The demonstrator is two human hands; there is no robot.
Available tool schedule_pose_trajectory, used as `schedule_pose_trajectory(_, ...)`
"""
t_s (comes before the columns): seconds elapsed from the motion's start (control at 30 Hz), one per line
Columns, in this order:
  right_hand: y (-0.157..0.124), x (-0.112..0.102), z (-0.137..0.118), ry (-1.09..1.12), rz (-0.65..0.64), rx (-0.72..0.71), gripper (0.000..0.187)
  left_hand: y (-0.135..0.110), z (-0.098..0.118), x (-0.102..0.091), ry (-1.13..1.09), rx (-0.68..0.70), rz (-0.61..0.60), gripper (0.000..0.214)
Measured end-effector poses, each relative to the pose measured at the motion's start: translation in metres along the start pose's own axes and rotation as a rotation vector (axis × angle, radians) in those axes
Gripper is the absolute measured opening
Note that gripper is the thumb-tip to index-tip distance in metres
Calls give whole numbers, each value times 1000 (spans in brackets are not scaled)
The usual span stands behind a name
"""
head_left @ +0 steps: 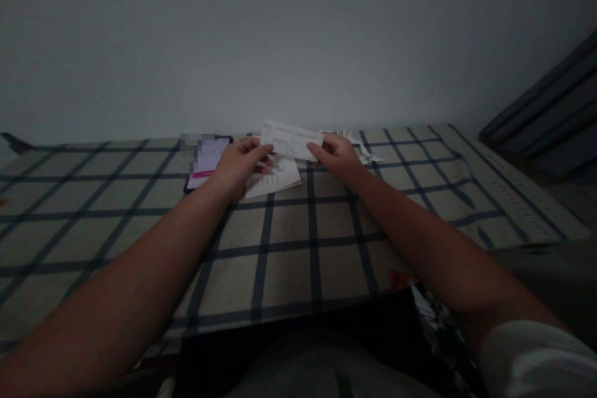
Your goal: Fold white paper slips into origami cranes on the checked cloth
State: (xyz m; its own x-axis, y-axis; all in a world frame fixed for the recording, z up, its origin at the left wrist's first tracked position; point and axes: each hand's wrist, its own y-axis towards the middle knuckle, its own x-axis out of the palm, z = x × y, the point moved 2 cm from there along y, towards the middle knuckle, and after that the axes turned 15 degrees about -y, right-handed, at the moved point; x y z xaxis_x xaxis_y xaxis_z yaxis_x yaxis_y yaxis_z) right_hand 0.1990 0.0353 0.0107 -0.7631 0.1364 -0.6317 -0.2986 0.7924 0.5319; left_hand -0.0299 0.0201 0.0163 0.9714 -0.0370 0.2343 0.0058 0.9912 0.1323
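Note:
Held up between both hands is a printed sheet of paper (293, 139), pale and tilted, its text too blurred to read. My left hand (243, 160) pinches its left end between thumb and fingers. At the other end, my right hand (336, 154) grips the sheet with the thumb on top. Under the raised sheet lies a white booklet or folded stack of papers (275, 183), partly covered by my left hand. A phone (208, 161) with a lit screen rests just left of that hand.
Torn or folded white paper pieces (369, 152) lie behind my right hand. A checked tablecloth (289, 261) covers the table, which meets a plain wall (298, 37) at the back. Dark folded fabric (550, 106) hangs at the right. Something orange (401, 278) shows near the front edge.

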Motion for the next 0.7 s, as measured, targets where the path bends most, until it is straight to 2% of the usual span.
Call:
schedule_pose_trajectory(0.2,-2,0,-12,-183,59,-220,19,2,-5,5,-275,-266,-66,47)
schedule_pose_trajectory(0.3,-3,0,-12,-218,89,-294,15,0,-3,8,-347,-259,-102,46)
schedule_pose_trajectory(0.43,-5,1,-13,-246,59,-371,14,-6,2,15,-365,-242,-122,47)
schedule_pose_trajectory(0.5,-6,1,-16,-252,33,-370,20,-8,3,16,-352,-235,-104,53)
schedule_pose_trajectory(0.63,-10,0,-22,-240,-57,-370,54,-8,0,14,-308,-188,-80,62)
schedule_pose_trajectory(0.7,-10,0,-23,-220,-80,-360,62,-8,-1,13,-277,-166,-75,68)
